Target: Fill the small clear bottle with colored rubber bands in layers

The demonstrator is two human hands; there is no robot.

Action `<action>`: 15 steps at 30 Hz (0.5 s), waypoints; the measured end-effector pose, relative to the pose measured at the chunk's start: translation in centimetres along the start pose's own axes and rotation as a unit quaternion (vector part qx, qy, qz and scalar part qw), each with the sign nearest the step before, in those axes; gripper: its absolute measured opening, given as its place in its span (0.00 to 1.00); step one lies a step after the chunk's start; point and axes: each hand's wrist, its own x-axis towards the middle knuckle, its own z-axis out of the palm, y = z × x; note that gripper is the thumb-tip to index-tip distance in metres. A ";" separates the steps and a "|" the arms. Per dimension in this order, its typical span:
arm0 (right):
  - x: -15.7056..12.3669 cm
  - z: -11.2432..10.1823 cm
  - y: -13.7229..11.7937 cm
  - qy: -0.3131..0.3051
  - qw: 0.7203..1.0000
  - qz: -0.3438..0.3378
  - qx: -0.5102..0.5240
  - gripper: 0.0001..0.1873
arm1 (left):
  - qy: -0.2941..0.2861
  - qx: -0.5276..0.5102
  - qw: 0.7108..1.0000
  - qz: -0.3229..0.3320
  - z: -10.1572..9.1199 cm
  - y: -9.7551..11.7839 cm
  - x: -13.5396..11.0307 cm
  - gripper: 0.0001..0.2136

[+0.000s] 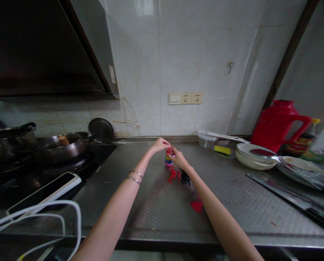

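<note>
A small colourful object (168, 158), with red, yellow and purple bands, stands on the steel counter (156, 203) near the back. My left hand (159, 145) pinches at its top, fingers closed. My right hand (178, 158) grips its right side, fingers wrapped round it. Just in front lie small red pieces (173, 174) and a small black piece (185, 178). A flat red piece (196, 206) rests closer to me beside my right forearm. Two bangles (134, 176) circle my left wrist.
A stove with a dark pan (60, 145) and a lid (101, 129) is at the left. A phone (43, 192) and white cable (36, 221) lie at the front left. Bowls and plates (253, 155), a yellow sponge (222, 149), a red jug (276, 125) and a knife (292, 199) crowd the right.
</note>
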 end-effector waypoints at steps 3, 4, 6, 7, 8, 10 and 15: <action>0.0 0.0 -0.1 -0.002 1.000 -0.003 0.004 0.16 | 0.013 0.006 1.000 -0.001 -0.1 0.3 -0.1 0.11; -0.1 0.0 -0.1 -0.003 1.000 -0.003 0.004 0.16 | 0.021 0.007 1.000 -0.001 0.0 0.4 -0.2 0.11; -0.1 -0.1 -0.2 -0.004 1.000 -0.003 0.004 0.17 | 0.037 -0.001 0.999 -0.002 0.1 0.5 -0.3 0.11; -0.2 -0.1 -0.2 -0.004 1.000 -0.004 0.003 0.17 | 0.044 -0.011 0.999 -0.002 0.1 0.6 -0.4 0.11; -0.2 -0.1 -0.2 -0.004 1.000 -0.005 0.003 0.17 | 0.053 -0.026 0.998 0.000 0.2 0.7 -0.6 0.11; -0.2 -0.1 -0.2 -0.004 1.000 -0.006 0.002 0.17 | 0.085 -0.061 0.994 0.001 0.4 0.6 -0.9 0.12; -0.1 0.0 0.0 -0.001 1.000 -0.002 -0.010 0.17 | 0.178 -0.095 0.979 0.007 1.2 -0.5 -2.6 0.12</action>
